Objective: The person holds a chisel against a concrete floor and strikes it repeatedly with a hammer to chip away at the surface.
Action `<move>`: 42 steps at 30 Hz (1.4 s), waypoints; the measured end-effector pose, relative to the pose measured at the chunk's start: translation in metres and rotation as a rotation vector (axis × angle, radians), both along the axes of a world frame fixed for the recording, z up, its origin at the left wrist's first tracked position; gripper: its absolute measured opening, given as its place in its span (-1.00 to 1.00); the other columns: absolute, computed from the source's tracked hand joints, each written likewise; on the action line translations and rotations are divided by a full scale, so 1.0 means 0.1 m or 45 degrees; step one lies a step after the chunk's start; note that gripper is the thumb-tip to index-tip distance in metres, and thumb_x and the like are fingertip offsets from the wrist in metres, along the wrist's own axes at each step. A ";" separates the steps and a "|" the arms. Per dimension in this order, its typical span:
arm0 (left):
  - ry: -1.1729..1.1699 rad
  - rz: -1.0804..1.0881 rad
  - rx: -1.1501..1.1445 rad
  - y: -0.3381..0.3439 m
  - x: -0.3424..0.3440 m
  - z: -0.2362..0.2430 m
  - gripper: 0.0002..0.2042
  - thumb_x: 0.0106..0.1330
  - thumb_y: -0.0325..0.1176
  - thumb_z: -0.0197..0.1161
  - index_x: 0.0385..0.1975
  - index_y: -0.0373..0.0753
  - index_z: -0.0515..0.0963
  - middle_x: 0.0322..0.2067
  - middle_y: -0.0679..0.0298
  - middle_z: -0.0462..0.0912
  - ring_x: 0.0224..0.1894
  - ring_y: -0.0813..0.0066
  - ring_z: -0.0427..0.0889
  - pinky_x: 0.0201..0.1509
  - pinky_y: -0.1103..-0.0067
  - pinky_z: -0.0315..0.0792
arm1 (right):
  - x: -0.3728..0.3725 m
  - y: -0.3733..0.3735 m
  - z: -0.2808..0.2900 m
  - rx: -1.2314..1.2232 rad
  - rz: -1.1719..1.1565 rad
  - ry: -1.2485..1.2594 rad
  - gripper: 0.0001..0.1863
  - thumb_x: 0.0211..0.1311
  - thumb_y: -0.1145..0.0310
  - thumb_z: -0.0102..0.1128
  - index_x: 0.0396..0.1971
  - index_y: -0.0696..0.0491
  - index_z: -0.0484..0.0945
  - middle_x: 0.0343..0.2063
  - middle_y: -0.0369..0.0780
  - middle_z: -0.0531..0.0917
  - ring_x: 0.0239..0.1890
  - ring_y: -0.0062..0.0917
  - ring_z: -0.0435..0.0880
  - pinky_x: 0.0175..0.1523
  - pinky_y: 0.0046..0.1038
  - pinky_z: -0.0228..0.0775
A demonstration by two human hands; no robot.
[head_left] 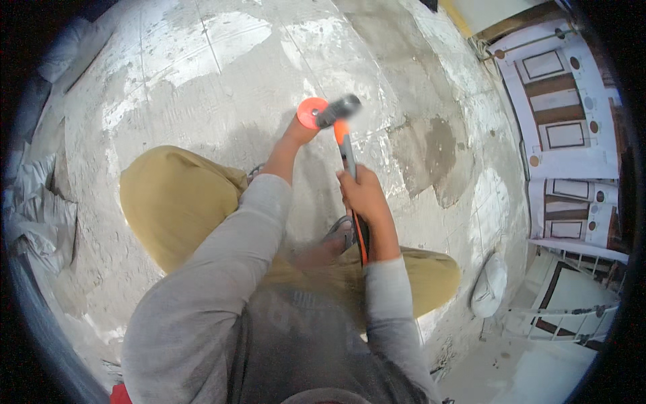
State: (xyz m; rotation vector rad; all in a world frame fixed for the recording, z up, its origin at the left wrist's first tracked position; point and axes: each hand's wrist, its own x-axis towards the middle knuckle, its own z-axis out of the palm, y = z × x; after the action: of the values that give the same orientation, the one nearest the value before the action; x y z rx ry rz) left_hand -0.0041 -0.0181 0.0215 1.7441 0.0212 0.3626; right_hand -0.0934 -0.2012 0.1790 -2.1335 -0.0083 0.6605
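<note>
My left hand [300, 132] grips a tool beneath its round orange guard [307, 110], most likely a chisel, its shaft mostly hidden. In my right hand [363, 192] is a hammer [344, 145] with a grey, orange and black handle, held upright with its blurred dark head [341, 108] over the orange guard; whether head and tool touch I cannot tell. Both hands are above the rough concrete floor [202, 94], between my bent knees in olive trousers. A sandalled foot [336, 236] shows behind the right hand.
Pale crumpled sacks or sheeting [44, 202] lie along the left rim. Printed sheets [552, 135] with door pictures line the right side. A white bundle [489, 286] lies at lower right, near a metal frame or ladder [565, 311]. Lighter patches mark the floor.
</note>
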 end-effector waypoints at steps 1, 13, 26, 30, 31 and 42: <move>-0.239 0.059 0.321 0.08 -0.01 -0.14 -0.65 0.06 -0.32 0.38 -0.14 -0.23 0.52 -0.14 0.23 0.59 -0.07 0.36 0.55 0.02 0.44 0.42 | -0.11 -0.03 0.04 0.122 -0.086 0.241 -0.72 0.25 0.29 0.07 -0.40 0.27 0.40 -0.69 -0.16 0.48 -0.75 -0.48 0.49 -0.62 -0.35 0.37; 0.029 0.542 -0.208 0.01 0.07 -0.35 -0.70 0.08 -0.35 0.40 -0.20 -0.23 0.53 -0.31 0.35 0.56 -0.26 0.55 0.52 -0.16 0.56 0.43 | -0.20 -0.53 -0.01 0.281 -0.512 0.166 -0.79 0.24 0.34 0.08 -0.49 0.12 0.32 -0.71 -0.31 0.39 -0.82 -0.64 0.33 -0.77 -0.52 0.22; 0.158 0.041 -0.172 -0.29 0.24 -0.34 -0.75 0.10 -0.29 0.40 -0.33 -0.21 0.50 -0.46 0.41 0.48 -0.41 0.59 0.46 -0.34 0.55 0.40 | -0.19 -0.64 -0.09 0.354 -0.564 0.204 -0.77 0.25 0.32 0.09 -0.46 0.17 0.36 -0.71 -0.31 0.41 -0.82 -0.64 0.35 -0.76 -0.53 0.22; 0.197 -0.102 0.003 -0.35 0.27 -0.14 -0.65 0.08 -0.26 0.43 -0.20 -0.24 0.51 -0.32 0.34 0.55 -0.25 0.52 0.51 -0.16 0.49 0.43 | -0.17 -0.69 -0.13 0.309 -0.539 0.175 -0.76 0.25 0.32 0.08 -0.41 0.22 0.39 -0.70 -0.29 0.42 -0.82 -0.62 0.37 -0.74 -0.51 0.24; 0.243 -0.098 0.022 -0.37 0.27 -0.07 -0.63 0.07 -0.25 0.43 -0.16 -0.24 0.50 -0.28 0.32 0.56 -0.21 0.51 0.51 -0.12 0.48 0.42 | -0.16 -0.69 -0.12 0.291 -0.525 0.162 -0.76 0.25 0.32 0.08 -0.40 0.23 0.40 -0.70 -0.29 0.43 -0.81 -0.62 0.37 -0.74 -0.51 0.24; 0.061 -0.193 0.045 -0.29 0.35 -0.47 -0.55 0.04 -0.28 0.45 -0.08 -0.23 0.48 -0.15 0.27 0.57 -0.09 0.45 0.52 -0.01 0.48 0.41 | -0.24 -0.43 0.55 0.372 -0.440 0.028 -0.77 0.26 0.32 0.08 -0.33 0.22 0.40 -0.69 -0.30 0.43 -0.77 -0.65 0.38 -0.70 -0.54 0.22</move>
State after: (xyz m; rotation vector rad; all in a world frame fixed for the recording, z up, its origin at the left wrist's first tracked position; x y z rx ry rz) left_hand 0.0304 -0.0469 -0.0251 1.7769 -0.0831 0.2108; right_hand -0.1172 -0.2444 0.2340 -1.7887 0.2553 0.4474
